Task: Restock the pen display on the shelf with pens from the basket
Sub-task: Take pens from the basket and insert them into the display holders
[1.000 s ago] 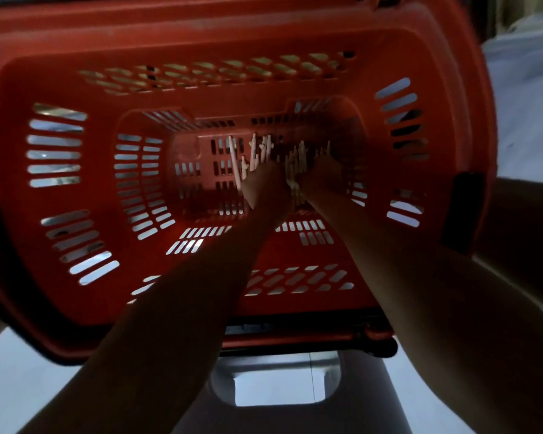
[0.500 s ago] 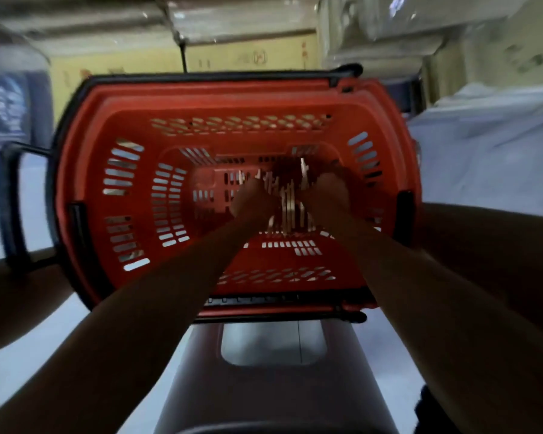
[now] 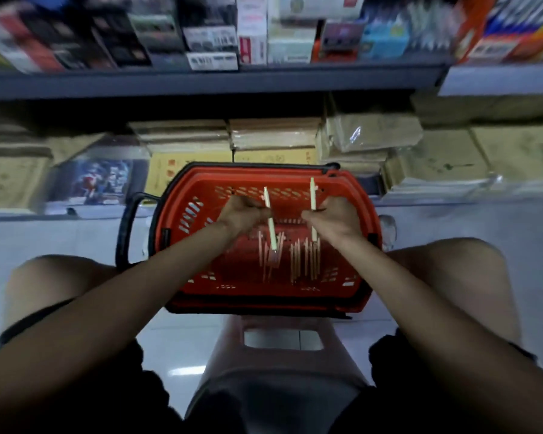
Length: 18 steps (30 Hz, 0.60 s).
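The left hand (image 3: 240,214) pinches one slim cream plastic pen (image 3: 269,217) and the right hand (image 3: 333,219) a second cream pen (image 3: 312,198), both above the red slotted plastic basket (image 3: 362,245). Hold each pen mid-barrel and lift it clear of the rim before raising it to the grey shelf (image 3: 201,83). Count: two pens held, one basket, and roughly a dozen loose pens (image 3: 304,258) inside, blurred.

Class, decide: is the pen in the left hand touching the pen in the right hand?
Apart. In the head view the left hand grips the left pen, the right hand the right pen, with red basket showing between them.
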Each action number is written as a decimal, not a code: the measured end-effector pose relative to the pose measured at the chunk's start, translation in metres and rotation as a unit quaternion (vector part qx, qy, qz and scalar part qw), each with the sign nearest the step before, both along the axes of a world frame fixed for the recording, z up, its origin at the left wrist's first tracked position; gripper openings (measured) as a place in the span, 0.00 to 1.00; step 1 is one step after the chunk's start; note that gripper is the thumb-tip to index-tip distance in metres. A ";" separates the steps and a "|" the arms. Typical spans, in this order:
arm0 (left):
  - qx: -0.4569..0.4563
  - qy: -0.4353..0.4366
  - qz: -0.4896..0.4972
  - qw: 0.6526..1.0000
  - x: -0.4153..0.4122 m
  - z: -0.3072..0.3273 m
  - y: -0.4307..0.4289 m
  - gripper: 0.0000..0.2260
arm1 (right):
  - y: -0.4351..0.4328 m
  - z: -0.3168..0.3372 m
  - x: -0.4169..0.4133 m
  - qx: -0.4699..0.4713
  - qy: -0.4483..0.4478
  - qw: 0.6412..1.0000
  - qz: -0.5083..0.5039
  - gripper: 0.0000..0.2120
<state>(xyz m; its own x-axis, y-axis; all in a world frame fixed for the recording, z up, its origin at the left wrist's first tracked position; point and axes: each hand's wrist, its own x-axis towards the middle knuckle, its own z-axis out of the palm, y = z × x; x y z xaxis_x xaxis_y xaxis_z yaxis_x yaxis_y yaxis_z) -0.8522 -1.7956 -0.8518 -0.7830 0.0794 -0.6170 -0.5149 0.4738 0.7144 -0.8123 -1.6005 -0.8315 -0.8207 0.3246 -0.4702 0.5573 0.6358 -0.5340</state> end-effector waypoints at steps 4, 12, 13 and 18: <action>0.087 0.027 0.021 0.996 0.021 0.060 -0.017 0.04 | -0.007 0.050 0.015 -0.077 0.095 0.992 -0.013 0.11; 0.267 0.041 0.099 0.958 0.073 0.111 -0.044 0.10 | -0.026 0.111 0.075 -0.272 0.180 0.945 0.017 0.03; 0.292 0.031 0.111 0.950 0.079 0.110 -0.047 0.12 | -0.028 0.111 0.083 -0.278 0.183 0.943 0.005 0.04; 0.379 0.015 0.185 0.906 0.112 0.104 -0.052 0.12 | -0.026 0.101 0.110 -0.224 0.197 0.954 -0.038 0.07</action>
<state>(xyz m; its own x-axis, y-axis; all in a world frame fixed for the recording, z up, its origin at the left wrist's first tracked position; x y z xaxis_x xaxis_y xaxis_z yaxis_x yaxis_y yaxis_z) -0.7398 -1.8475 -0.7482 -0.8577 0.1999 -0.4736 -0.5139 -0.3610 0.7782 -0.7026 -1.6267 -0.7306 -0.9446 0.2293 -0.2350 0.2922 0.2611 -0.9200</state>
